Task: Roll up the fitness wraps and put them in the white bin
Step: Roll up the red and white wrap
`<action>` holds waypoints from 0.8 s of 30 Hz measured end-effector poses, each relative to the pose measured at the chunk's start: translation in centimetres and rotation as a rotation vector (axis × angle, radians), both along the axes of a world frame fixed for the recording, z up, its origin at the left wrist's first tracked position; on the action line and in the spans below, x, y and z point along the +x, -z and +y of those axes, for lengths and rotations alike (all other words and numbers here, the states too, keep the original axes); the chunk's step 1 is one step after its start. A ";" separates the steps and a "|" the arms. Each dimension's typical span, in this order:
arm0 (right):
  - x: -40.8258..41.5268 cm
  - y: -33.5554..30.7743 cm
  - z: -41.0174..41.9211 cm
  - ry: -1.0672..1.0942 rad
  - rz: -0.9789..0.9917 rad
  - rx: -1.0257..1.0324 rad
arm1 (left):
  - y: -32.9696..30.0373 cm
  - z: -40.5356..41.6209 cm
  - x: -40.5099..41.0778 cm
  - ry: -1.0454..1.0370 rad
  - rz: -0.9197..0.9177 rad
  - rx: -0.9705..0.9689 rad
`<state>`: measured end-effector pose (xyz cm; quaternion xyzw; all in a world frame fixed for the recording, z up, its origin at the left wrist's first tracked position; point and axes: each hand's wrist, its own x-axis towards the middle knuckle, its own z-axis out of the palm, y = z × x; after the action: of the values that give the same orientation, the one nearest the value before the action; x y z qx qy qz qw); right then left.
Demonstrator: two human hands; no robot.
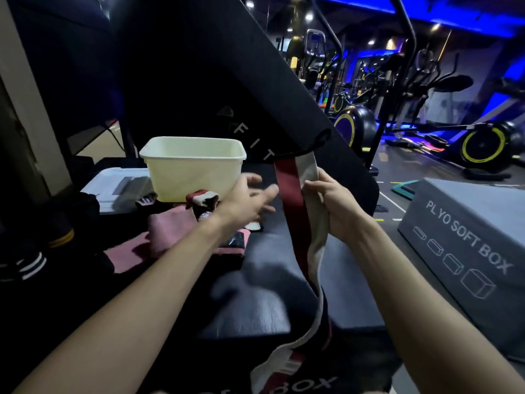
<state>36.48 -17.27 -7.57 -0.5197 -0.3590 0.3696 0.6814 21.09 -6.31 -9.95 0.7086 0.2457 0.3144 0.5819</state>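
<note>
A long red and white wrap (295,211) hangs stretched from a black loop at the top down past the front edge of the black surface. My right hand (331,204) grips its white edge near the top. My left hand (250,199) hovers just left of the wrap with fingers spread and blurred, holding nothing. The white bin (193,166) stands behind my left hand, and I see nothing inside it from here. A rolled red and white wrap (202,201) stands in front of the bin. Pink wraps (170,234) lie loose beneath my left forearm.
A black padded panel (216,81) leans up behind the bin. A grey "PLYO SOFT BOX" (466,245) sits at the right. Dark striped wraps (31,263) lie at the left edge. Exercise bikes (483,146) stand further back on the gym floor.
</note>
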 end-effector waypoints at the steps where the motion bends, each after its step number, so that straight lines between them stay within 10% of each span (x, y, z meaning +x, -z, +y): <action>1: 0.5 0.6 0.7 0.025 0.006 -0.020 | 1.4 -0.5 0.2 0.051 0.019 -0.073; 14: 7.7 5.1 8.7 0.162 -0.055 -0.020 | 5.8 -0.7 2.5 0.400 -0.007 -0.111; 24: 10.3 9.5 8.5 0.188 -0.477 -0.520 | 8.2 1.1 6.2 0.241 0.280 -0.050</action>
<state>46.74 -8.79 -17.09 -0.7779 -0.3525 0.2528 0.4547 27.29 -5.21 -18.13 0.7552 0.2456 0.1345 0.5927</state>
